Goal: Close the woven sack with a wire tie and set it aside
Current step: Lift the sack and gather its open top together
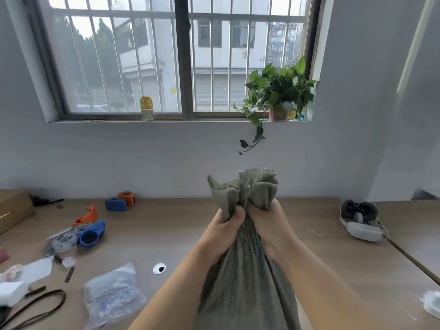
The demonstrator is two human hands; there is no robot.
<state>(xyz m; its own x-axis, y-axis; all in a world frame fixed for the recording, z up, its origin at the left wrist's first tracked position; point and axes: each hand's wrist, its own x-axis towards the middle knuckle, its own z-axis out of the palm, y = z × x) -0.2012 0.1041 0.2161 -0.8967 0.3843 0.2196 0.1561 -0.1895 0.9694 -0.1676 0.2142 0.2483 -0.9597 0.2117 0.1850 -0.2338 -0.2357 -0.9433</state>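
Woven sack (pixel 242 282) neck bunched, left hand (pixel 223 232) and right hand (pixel 266 225) grip clamped around it.

the woven sack (pixel 245 282) stands upright at the near edge of the table (pixel 166 227), its gathered neck between the left hand (pixel 223 234) and the right hand (pixel 269 225), which touch each other around it. left of the sack lies a plastic bag (pixel 114 294), with a strap (pixel 35 306) further left at the near corner. beyond these, toward the wall, sit tape dispensers (pixel 90 232). a headset (pixel 362 222) rests on the table's far right, well apart from the sack. behind the table, on the window sill (pixel 190 120), a jar (pixel 147 108) stands left of centre and a potted plant (pixel 278 96) at the right end.
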